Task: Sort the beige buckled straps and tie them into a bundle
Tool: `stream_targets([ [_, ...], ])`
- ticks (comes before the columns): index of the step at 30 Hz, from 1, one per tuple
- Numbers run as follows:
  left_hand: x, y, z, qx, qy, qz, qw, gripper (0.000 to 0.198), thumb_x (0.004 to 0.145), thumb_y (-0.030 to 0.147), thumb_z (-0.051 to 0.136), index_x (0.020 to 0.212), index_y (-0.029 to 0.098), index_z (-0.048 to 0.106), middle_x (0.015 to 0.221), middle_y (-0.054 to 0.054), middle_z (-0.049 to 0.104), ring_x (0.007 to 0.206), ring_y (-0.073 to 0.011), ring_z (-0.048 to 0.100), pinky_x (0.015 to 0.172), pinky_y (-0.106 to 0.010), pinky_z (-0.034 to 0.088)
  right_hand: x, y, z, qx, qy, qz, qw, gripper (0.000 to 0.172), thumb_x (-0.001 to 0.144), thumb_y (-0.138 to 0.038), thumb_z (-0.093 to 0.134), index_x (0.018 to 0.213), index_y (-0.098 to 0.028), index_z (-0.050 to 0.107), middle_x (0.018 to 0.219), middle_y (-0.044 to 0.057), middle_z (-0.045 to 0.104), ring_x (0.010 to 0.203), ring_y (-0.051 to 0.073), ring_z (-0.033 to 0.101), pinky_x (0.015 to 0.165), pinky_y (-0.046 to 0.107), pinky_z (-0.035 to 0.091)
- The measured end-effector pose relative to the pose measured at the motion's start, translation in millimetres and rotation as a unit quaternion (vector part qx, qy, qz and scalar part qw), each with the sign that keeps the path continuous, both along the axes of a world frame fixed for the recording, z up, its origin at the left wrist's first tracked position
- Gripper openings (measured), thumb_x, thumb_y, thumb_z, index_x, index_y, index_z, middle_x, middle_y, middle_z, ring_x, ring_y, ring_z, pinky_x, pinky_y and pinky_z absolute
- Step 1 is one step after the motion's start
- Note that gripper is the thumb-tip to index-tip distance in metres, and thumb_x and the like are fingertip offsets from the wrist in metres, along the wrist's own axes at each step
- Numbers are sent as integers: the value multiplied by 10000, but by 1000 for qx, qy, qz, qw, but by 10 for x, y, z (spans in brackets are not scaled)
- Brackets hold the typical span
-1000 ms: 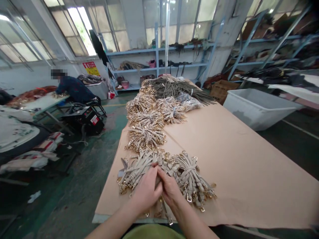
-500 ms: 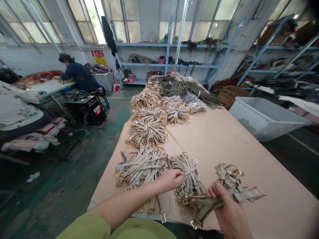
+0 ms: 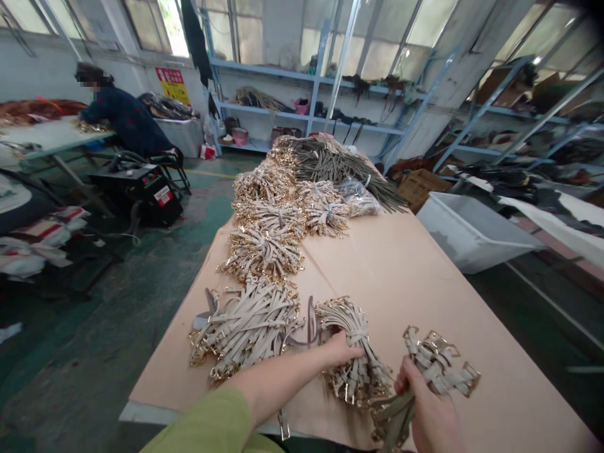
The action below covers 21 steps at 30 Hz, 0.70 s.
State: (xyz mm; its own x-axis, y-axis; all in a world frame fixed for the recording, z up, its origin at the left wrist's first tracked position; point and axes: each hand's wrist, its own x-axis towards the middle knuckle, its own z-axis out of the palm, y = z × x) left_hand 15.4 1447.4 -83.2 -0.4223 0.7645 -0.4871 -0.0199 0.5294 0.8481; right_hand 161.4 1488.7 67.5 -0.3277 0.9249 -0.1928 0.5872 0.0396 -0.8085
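My right hand (image 3: 431,399) is closed round a bunch of beige straps with gold buckles (image 3: 436,362); the buckled ends stick out above the fist and the strap tails hang below it. My left hand (image 3: 343,349) is closed on a tied bundle of similar straps (image 3: 352,321), near its bound middle, with the fingertips hidden among the straps. Left of that bundle lies a loose pile of straps (image 3: 255,321). A thin dark strap (image 3: 310,318) curves up between pile and bundle.
More tied strap bundles (image 3: 267,248) line the table's left side, with dark green straps (image 3: 330,163) at the far end. A grey-white bin (image 3: 467,226) stands right of the table (image 3: 377,264). A co-worker (image 3: 123,119) sits at another table, beside a black machine (image 3: 136,192).
My left hand has moved from above the tied bundle down onto its middle. My right hand has lowered slightly, still holding its straps. The view has shifted to the right.
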Motion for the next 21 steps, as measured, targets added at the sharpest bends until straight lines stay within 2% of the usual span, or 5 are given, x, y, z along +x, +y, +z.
stream_targets([
  [3,59,185,-119,32,-48,16,998,666,541,386,726,1129,150,520,1054,-79,621,937,-234,568,838,-337,452,-214,250,-182,-34,-95,-2,995,417,734,-537,456,505,-189,485,483,14,518,529,168,501,548,277,371],
  [6,64,260,-164,36,-79,32,996,642,528,324,743,1105,132,537,1010,-77,628,887,-215,571,795,-309,456,-468,526,-573,24,-194,64,979,349,786,-408,392,646,-159,591,619,85,615,611,195,564,580,275,395],
  [11,-25,216,-232,26,-127,62,990,305,759,363,531,883,98,617,758,-52,622,623,-141,545,591,-260,444,-695,741,-1136,32,-258,98,961,299,758,-315,444,885,-135,647,885,156,659,837,245,608,659,286,406],
  [14,-84,194,-282,5,-125,90,988,213,756,273,521,752,83,615,616,-25,556,531,-122,480,544,-254,400,-728,754,-1266,34,-281,107,953,355,752,-387,468,934,-133,634,892,163,656,857,263,612,661,299,412],
  [21,-206,158,-217,-6,-57,159,986,92,725,176,520,652,133,557,670,-15,520,729,-152,472,723,-273,370,-795,718,-1385,48,-306,101,946,415,753,-469,454,952,-137,605,908,161,651,854,276,617,658,317,424],
])
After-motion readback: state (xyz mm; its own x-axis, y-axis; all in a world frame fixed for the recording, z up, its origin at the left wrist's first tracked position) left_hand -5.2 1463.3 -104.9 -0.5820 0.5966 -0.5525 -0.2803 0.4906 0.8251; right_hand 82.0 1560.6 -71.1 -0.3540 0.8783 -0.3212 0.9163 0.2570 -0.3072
